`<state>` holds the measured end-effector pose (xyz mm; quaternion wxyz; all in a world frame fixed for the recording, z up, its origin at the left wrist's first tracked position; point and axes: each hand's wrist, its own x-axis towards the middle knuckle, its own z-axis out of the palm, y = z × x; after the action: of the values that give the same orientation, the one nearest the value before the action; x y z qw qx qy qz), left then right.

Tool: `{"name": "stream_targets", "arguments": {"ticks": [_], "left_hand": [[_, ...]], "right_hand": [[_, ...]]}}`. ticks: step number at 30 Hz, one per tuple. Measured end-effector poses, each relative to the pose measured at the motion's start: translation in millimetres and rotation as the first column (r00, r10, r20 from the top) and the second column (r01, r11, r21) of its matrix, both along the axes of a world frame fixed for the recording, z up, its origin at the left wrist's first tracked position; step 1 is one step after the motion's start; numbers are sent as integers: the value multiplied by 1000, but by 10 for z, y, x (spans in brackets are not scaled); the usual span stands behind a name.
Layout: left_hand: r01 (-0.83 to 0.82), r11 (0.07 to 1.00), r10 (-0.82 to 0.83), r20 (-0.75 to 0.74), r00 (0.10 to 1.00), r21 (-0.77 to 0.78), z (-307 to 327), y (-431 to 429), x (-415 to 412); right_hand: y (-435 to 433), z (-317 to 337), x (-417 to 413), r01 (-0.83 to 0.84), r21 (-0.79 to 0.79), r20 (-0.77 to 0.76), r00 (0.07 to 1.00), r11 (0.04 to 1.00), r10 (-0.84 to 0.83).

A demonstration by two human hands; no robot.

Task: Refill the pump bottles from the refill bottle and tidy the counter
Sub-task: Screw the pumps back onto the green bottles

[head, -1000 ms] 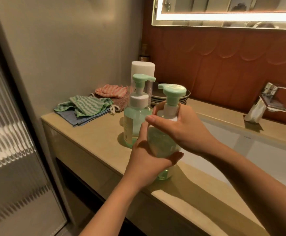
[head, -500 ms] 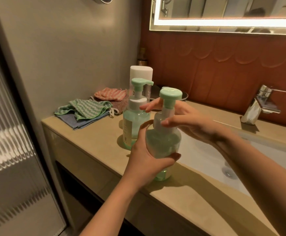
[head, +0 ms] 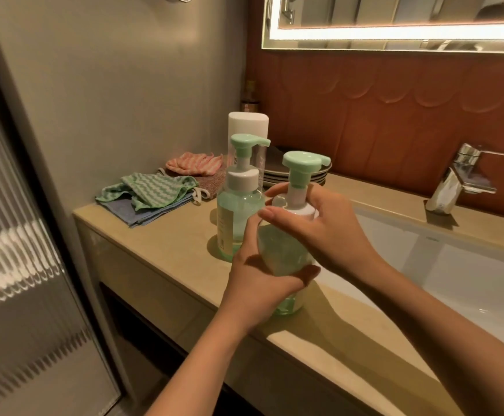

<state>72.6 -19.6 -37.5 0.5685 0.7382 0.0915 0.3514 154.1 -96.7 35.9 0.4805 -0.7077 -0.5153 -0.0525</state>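
Left grip: your left hand [head: 259,277] is clamped round the body of the near pump bottle [head: 285,253].
Right grip: your right hand [head: 331,232] is clamped on that bottle's white collar.
Position: upright at the tabletop [head: 166,244] edge beside the sink [head: 454,280].
Behind it: the far pump bottle [head: 240,211] stands upright, untouched.
Rear: the refill bottle [head: 247,124] stands upright, just behind the far pump bottle.
Back left: cloths [head: 148,190] lie piled.

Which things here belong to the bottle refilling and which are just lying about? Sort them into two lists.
In the job: near pump bottle, gripped by left hand at the body and right hand at the collar; far pump bottle; tall white-capped bottle behind, likely the refill.

Lying about: green cloth, pink cloth, stacked plates, faucet.
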Motion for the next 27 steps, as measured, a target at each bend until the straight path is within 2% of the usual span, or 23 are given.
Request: {"name": "stream_targets", "arguments": {"ticks": [2, 5, 7, 10, 12, 13, 16, 18, 21, 27], "left_hand": [[7, 1000, -7, 6, 1000, 15, 2, -3, -6], [0, 1000, 1, -10, 1000, 28, 8, -4, -28], [-13, 999, 13, -19, 1000, 31, -8, 7, -27], [-6, 999, 7, -14, 1000, 34, -12, 0, -28], [-3, 1000, 3, -19, 1000, 26, 0, -3, -30], [-2, 1000, 3, -20, 1000, 19, 6, 0, -31], [-8, 1000, 8, -13, 1000, -1, 4, 14, -25], [-7, 1000, 7, -16, 1000, -1, 5, 11, -26], [0, 1000, 0, -17, 1000, 1, -3, 13, -28], [1, 1000, -1, -27, 1000, -3, 11, -9, -25]], "right_hand": [[-59, -28, 8, -23, -16, -9, 1000, 1000, 23], [-198, 15, 75, -184, -28, -174, 969, 983, 176], [-265, 107, 113, -247, -32, -145, 960, 968, 240], [-221, 208, 169, -122, -19, -63, 991, 992, 121], [-98, 217, 199, -22, -80, 14, 1000, 997, 23], [-39, 213, 201, -23, -110, 23, 999, 994, 25], [85, 182, 138, -234, -122, -62, 972, 965, 228], [94, 165, 105, -317, -88, -143, 942, 944, 303], [70, 99, 110, -325, -47, -210, 928, 944, 309], [-40, 23, 127, -347, -42, -234, 915, 937, 329]]}}
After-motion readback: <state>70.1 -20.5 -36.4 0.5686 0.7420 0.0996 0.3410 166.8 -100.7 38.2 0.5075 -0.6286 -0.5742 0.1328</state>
